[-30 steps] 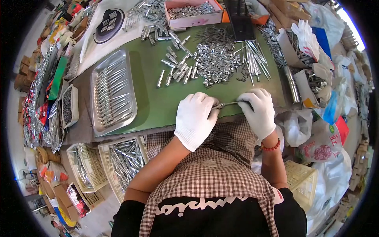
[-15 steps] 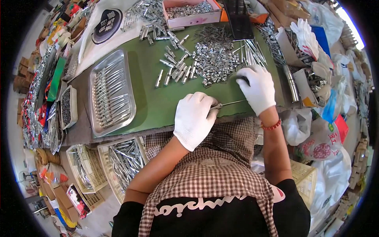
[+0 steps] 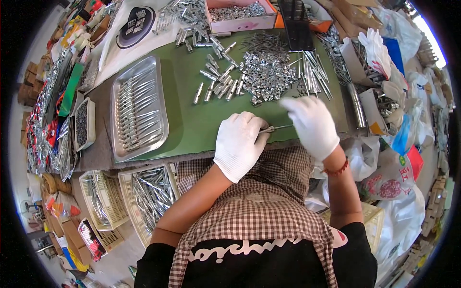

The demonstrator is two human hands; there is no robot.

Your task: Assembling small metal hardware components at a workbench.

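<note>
1. Clearly the slim metal rod (image 3: 276, 128) is carried by one hand only: the gloved left hand (image 3: 240, 144) is closed round its near end at the front edge of the green mat (image 3: 192, 125), and the far end pokes out to the right, unsupported. A loose pinch could let it tip or roll off the table edge onto the lap.
2. The gloved right hand (image 3: 312, 126) is blurred above the rod's tip, fingers spread — whether it pinches any small piece I cannot tell. If it does, a part that tiny could easily slip through the knit glove unnoticed.
3. The heap of small shiny fittings (image 3: 266, 77) sits just beyond the right hand, with the bundle of long pins (image 3: 312, 77) beside it. A hasty reach could scatter fittings across the mat or knock pins toward the boxes on the right.
4. The short cylinders (image 3: 216, 84) lie loose left of the heap — round stock, likely to roll if brushed.
5. The steel tray (image 3: 138, 108) of finished-looking pieces lies well to the left, so any transfer means a long carry with a thin, slippery item.
</note>
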